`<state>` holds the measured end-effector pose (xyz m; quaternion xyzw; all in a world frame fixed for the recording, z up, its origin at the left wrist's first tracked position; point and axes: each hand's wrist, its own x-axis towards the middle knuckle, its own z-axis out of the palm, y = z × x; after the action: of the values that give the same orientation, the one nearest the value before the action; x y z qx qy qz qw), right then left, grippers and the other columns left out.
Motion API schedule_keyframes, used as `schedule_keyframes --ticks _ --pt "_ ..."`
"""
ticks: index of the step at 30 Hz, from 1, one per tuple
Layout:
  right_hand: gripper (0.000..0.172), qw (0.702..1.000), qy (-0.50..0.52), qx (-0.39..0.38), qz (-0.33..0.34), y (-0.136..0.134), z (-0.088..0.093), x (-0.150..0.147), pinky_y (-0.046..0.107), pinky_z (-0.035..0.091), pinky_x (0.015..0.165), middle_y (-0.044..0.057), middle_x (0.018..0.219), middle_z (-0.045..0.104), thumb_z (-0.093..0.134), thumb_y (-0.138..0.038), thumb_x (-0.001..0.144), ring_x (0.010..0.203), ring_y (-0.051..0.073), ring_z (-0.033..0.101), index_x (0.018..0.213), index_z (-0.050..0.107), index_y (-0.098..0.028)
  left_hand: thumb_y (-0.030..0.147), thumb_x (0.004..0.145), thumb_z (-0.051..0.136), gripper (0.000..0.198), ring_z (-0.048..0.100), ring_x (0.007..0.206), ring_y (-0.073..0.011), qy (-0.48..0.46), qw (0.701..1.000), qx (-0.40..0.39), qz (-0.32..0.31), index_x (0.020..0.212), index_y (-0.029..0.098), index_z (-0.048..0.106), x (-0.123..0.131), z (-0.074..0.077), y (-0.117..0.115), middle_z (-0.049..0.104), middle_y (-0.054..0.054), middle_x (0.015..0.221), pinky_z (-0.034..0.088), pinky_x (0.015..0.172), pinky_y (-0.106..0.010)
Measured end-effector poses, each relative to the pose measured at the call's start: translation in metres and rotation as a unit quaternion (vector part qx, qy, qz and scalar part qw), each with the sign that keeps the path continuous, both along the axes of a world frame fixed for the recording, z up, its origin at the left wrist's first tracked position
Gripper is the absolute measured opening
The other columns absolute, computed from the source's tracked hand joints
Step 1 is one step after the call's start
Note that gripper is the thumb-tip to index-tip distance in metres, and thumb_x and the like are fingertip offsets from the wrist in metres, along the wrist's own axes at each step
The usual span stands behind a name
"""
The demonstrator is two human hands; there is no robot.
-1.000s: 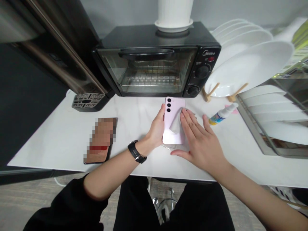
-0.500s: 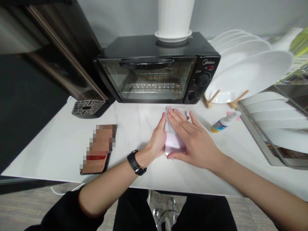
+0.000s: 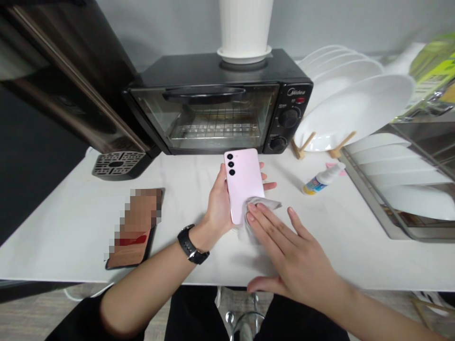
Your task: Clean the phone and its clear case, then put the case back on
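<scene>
A pale pink smartphone (image 3: 245,177) lies back up in my left hand (image 3: 217,203), its three camera lenses at the upper left corner. My left fingers wrap around its far side, the tips showing past the right edge. Against the phone's lower end my right hand (image 3: 287,251) presses a light grey cloth (image 3: 263,204) with flat, outstretched fingers; the thumb stands apart from it. Part of the cloth hangs past the phone's bottom edge. Right of my hands, a small spray bottle (image 3: 322,179) with a white top and a blue and yellow label stands on the counter.
A black toaster oven (image 3: 220,111) stands behind my hands, a white pot (image 3: 245,28) on top. To the left are a second phone (image 3: 137,227), its screen blurred out, and a machine with a drip tray (image 3: 119,163). White plates (image 3: 359,109) and a dish rack (image 3: 386,227) fill the right.
My right hand has slid the cloth down toward me along the phone, uncovering its upper back and lenses. The view has shifted slightly to the right.
</scene>
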<state>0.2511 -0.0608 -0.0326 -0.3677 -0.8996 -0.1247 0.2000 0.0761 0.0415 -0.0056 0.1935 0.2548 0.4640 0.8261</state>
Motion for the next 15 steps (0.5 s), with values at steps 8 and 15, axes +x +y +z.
schedule_keyframes --ticks 8,15 --pt "0.100 0.997 0.031 -0.020 -0.073 0.027 0.010 0.000 0.065 0.028 0.136 0.025 0.174 0.042 0.037 -0.077 0.106 0.162 0.038 0.048 0.169 0.033 0.000 0.064 0.112 0.034 0.075 0.074 0.130 -0.0341 0.015 0.999 -0.021 -0.019 0.149 0.009 0.069 0.006 -0.005 -0.003 0.083 -0.016 0.123 0.052 0.119 -0.045" --pt "0.099 0.993 0.064 -0.023 -0.095 0.058 0.018 0.001 0.069 0.027 0.136 0.025 0.177 0.037 0.039 -0.075 0.107 0.166 0.041 0.040 0.174 0.025 -0.003 0.052 0.113 0.044 0.055 0.068 0.143 -0.0345 0.061 0.997 -0.036 0.007 0.145 0.017 0.073 0.015 -0.006 -0.006 0.083 -0.011 0.130 0.050 0.124 -0.049"
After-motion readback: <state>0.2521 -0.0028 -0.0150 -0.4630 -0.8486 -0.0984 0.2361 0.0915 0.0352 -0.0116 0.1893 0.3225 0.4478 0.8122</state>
